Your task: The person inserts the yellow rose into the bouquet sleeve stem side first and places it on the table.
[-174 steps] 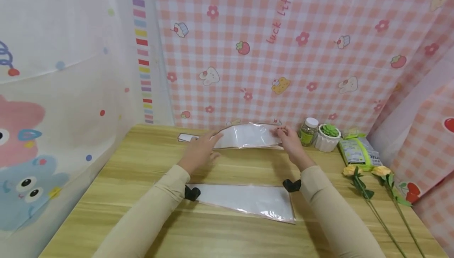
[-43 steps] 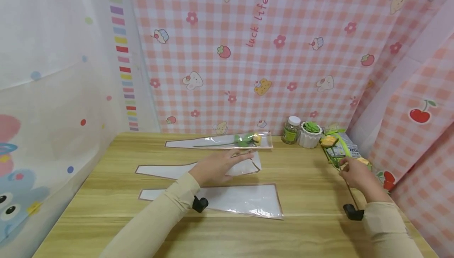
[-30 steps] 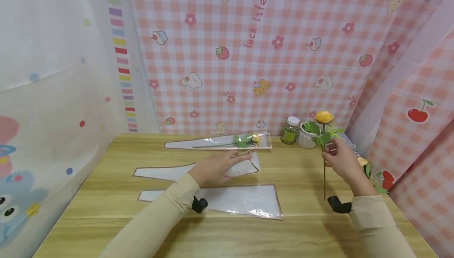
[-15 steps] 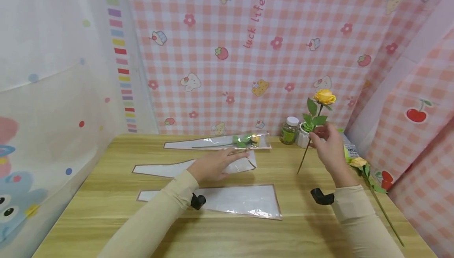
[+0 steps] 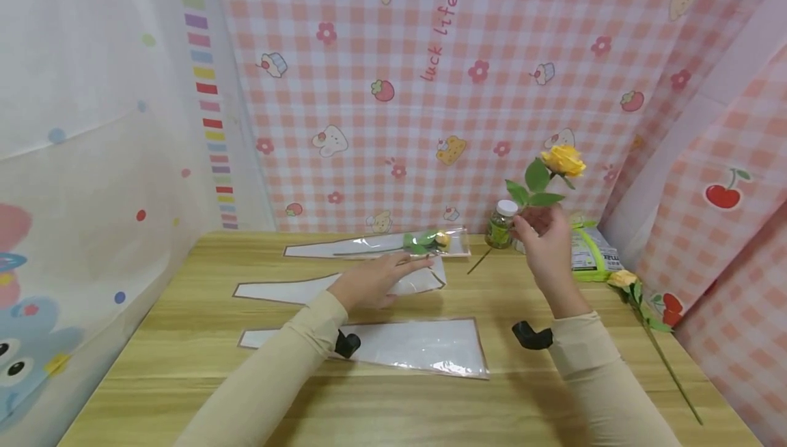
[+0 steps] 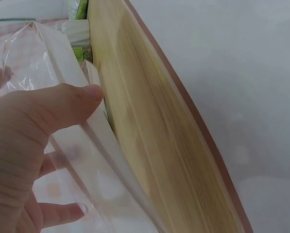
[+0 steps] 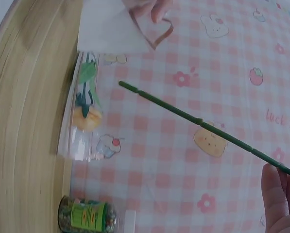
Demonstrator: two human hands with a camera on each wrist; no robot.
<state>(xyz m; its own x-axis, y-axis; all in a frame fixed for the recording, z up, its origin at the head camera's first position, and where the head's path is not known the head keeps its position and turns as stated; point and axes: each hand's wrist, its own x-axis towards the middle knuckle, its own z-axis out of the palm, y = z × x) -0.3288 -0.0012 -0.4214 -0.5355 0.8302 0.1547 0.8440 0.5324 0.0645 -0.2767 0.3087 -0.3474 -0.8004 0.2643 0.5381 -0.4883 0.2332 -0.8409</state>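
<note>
Near the back edge of the table (image 5: 393, 409) — one yellow rose (image 5: 562, 160), tilted, stem (image 7: 200, 121) pinched by the right hand (image 5: 547, 245); to its left — one clear sleeve (image 5: 419, 283), held between left hand (image 5: 367, 283) thumb and fingers.

Pink-and-white checked cloth (image 5: 418, 119) hangs behind a wood-grain table (image 5: 418, 413), pale dotted cloth (image 5: 92, 167) at left.

Homely nook (cartoon-print gingham cloth (image 5: 424, 119))
</note>
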